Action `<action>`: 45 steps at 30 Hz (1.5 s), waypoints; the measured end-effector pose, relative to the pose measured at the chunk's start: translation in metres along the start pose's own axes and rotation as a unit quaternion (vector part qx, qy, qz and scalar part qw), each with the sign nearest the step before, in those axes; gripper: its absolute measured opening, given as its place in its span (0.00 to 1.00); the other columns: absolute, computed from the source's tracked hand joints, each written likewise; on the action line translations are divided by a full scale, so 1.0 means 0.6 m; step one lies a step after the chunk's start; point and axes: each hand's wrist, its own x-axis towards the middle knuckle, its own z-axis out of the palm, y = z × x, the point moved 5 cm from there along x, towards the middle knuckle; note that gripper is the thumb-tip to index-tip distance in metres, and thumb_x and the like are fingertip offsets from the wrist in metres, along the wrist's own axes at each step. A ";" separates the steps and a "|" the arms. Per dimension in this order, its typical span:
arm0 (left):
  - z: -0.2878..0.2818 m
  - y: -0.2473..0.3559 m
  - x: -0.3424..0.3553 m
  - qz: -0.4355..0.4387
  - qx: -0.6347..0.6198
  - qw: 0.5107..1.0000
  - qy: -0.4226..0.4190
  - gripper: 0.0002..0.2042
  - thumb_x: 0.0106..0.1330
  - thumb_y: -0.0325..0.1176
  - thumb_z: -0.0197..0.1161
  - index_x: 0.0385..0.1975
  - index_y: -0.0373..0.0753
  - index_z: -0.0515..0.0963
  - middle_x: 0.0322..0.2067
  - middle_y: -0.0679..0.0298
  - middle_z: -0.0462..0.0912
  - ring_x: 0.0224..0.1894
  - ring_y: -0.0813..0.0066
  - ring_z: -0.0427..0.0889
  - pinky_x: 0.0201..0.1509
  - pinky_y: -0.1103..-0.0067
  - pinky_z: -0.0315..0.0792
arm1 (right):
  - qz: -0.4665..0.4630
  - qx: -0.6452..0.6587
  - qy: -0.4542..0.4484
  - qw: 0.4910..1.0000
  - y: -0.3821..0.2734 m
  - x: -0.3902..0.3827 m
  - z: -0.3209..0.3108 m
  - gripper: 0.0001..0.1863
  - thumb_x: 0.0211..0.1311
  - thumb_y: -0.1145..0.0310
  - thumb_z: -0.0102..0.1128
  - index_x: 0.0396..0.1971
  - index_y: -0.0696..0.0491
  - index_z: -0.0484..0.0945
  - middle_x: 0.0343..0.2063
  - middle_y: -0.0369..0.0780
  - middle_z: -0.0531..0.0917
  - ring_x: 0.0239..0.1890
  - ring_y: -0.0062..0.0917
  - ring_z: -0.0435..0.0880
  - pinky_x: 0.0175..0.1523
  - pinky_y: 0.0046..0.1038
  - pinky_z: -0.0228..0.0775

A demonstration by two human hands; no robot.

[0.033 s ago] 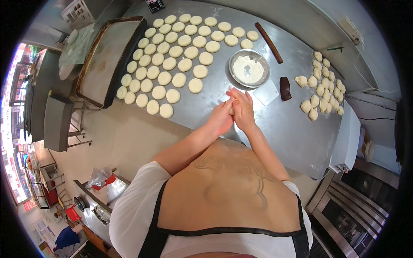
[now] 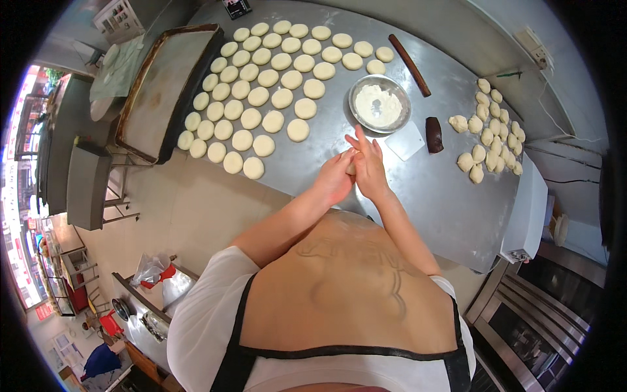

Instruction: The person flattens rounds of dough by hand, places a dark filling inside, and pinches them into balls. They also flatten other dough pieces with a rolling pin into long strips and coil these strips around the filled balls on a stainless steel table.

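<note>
Just in front of my apron, over the table's near edge, my two hands meet around a small pale dough ball (image 2: 351, 168). My left hand (image 2: 334, 178) cups it from the left with its fingers curled. My right hand (image 2: 371, 168) presses against it from the right, its fingertips pointing up and slightly apart. Most of the dough is hidden between the palms. Beyond my hands stands a metal bowl (image 2: 353, 116) of white flour, with a white scraper (image 2: 405, 142) beside it. Rows of flattened dough rounds (image 2: 281, 98) cover the table's left part.
Several unshaped dough pieces (image 2: 492, 157) cluster on the right of the steel table (image 2: 437, 202). A dark brown block (image 2: 434, 135) lies near the scraper, and a wooden rolling pin (image 2: 409, 65) farther back. At left rests a large baking tray (image 2: 163, 98).
The fingers of my right hand have lifted and spread slightly. My left hand stays almost where it was, with the dough still between the palms.
</note>
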 end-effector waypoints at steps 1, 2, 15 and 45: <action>-0.010 0.001 0.001 0.013 -0.009 1.000 0.002 0.18 0.79 0.42 0.44 0.58 0.35 0.68 0.53 0.62 0.75 0.57 0.72 0.74 0.62 0.73 0.69 | -0.010 -0.007 -0.008 1.000 -0.002 0.002 0.008 0.19 0.70 0.62 0.41 0.42 0.54 0.82 0.46 0.41 0.84 0.57 0.38 0.76 0.68 0.42 0.52; -0.018 0.001 0.003 0.026 -0.019 0.999 0.004 0.19 0.79 0.42 0.43 0.57 0.35 0.68 0.54 0.62 0.75 0.57 0.72 0.74 0.62 0.73 0.69 | -0.020 -0.014 -0.015 1.000 -0.004 0.005 0.017 0.20 0.71 0.61 0.39 0.44 0.54 0.82 0.47 0.41 0.84 0.58 0.38 0.76 0.68 0.43 0.52; -0.056 0.007 -0.055 0.069 0.130 0.970 0.195 0.28 0.78 0.56 0.33 0.56 0.39 0.71 0.55 0.62 0.76 0.58 0.70 0.75 0.62 0.72 0.68 | -0.134 -0.079 -0.095 0.983 -0.009 -0.010 0.078 0.14 0.62 0.65 0.50 0.41 0.55 0.80 0.49 0.43 0.80 0.56 0.41 0.75 0.67 0.46 0.55; -0.259 0.140 0.071 0.217 0.901 0.321 0.196 0.40 0.67 0.60 0.53 0.72 0.40 0.53 0.73 0.44 0.44 0.76 0.48 0.38 0.72 0.43 0.36 | 0.096 -0.153 0.010 0.983 0.107 -0.077 -0.043 0.19 0.67 0.68 0.48 0.55 0.57 0.72 0.57 0.51 0.72 0.60 0.45 0.66 0.67 0.42 0.55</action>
